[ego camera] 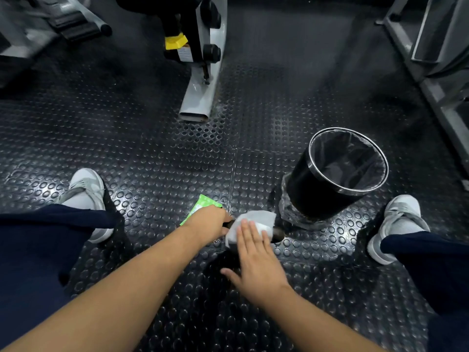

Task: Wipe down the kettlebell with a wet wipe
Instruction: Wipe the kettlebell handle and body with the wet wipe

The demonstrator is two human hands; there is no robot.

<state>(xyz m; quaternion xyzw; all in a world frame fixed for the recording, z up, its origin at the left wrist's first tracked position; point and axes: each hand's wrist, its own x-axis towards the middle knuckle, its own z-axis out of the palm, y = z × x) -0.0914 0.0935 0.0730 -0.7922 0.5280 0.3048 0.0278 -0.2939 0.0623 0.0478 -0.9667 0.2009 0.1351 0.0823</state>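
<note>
Forearms come in from the bottom edge, both bare. Right hand (256, 260) is flat, fingers together and extended, thumb out to the side, fingertips pressing the white wet wipe (253, 224) onto the kettlebell (278, 234). Not a grip, just a palm-down press. Left hand (209, 223) is curled around the left end of the kettlebell handle, closed on it. Kettlebell sits on the floor between the feet; mostly hidden under wipe and hands, only a dark stub of handle shows at the right of the wipe, body lost against the dark mat. Green wipes pack (201, 207) lies flat just behind the left hand, partly covered by it. Black waste bin (327, 184) with clear liner stands close on the right, just beyond the wipe, liner bunched at its base, near the handle end. Left shoe (86, 196) and right shoe (398, 224) flank the work area, well apart, dark-trousered knees at both sides. Studded rubber floor mat (165, 161) is open ahead up to the grey machine foot (200, 97). More gym frames at top left and the right edge, well clear.
</note>
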